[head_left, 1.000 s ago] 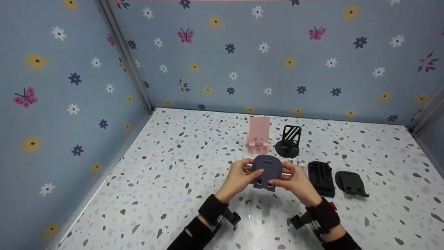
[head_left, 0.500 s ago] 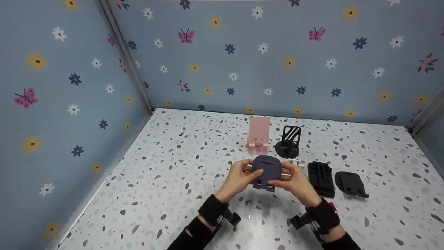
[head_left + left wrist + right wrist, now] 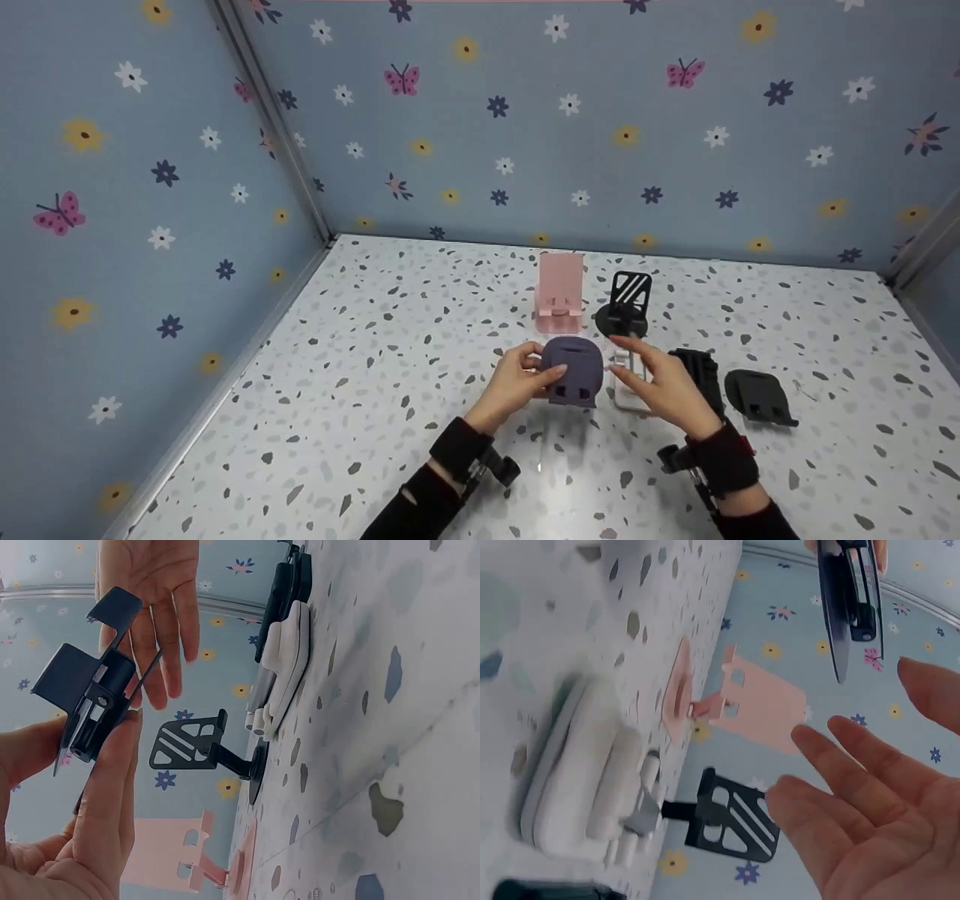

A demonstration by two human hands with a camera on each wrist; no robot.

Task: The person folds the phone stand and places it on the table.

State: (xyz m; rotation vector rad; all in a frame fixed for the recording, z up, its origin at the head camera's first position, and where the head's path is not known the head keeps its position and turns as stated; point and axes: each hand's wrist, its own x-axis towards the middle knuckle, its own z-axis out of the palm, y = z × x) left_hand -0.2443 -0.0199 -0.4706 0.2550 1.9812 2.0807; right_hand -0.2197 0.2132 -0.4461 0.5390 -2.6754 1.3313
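Note:
My left hand [image 3: 516,381] pinches a dark purple folding phone stand [image 3: 574,371] by its left side, thumb on the front face and fingers behind. The left wrist view shows the stand edge-on, with its hinge [image 3: 103,700] and two lip tabs standing out. To its right is my right hand [image 3: 664,382], thumb and fingers spread and holding nothing, apart from the stand. A white folded phone stand [image 3: 628,401] lies below the right hand and is partly hidden by it; in the right wrist view it shows as a thick white block [image 3: 585,772].
Behind the hands stand a pink phone stand [image 3: 560,292] and a black slotted phone stand [image 3: 630,296] on a round base. Two folded black stands lie to the right, a ribbed one [image 3: 697,367] and a rounded one [image 3: 759,396]. Flowered walls [image 3: 525,135] border the speckled table [image 3: 360,420].
My right hand has let go of the purple phone stand and moved right, its fingers spreading. The left hand keeps hold of the stand, which has shifted slightly left and turned a little.

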